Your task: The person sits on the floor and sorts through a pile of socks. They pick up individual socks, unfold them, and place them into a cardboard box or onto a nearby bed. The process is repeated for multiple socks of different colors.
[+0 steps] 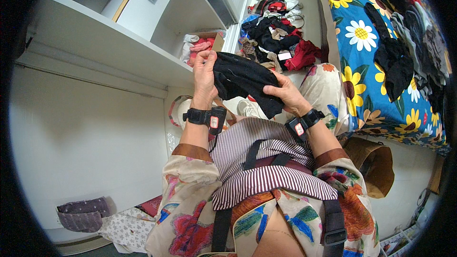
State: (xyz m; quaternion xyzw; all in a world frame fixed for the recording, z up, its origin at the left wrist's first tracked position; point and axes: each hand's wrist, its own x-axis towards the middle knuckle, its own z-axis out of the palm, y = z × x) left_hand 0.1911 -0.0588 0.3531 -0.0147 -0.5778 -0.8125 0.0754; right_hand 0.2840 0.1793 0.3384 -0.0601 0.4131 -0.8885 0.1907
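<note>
A small black knitted garment [245, 78] is stretched between my two hands above my lap; its exact kind does not show. My left hand [203, 74] pinches its upper left edge between thumb and fingers. At the other end my right hand [288, 93] grips the cloth, thumb on top. Beyond it, a heap of clothes [271, 35] in black, red, white and brown lies on the floor. More dark and grey garments [397, 62] are laid across the sunflower-print bedspread [350, 107] on the right.
On my left runs a white cabinet [109, 28], with a box of pink and white cloth [218, 43] in its lower opening. A brown paper bag [381, 169] stands beside the bed at my right. Grey folded cloth [83, 214] lies at lower left.
</note>
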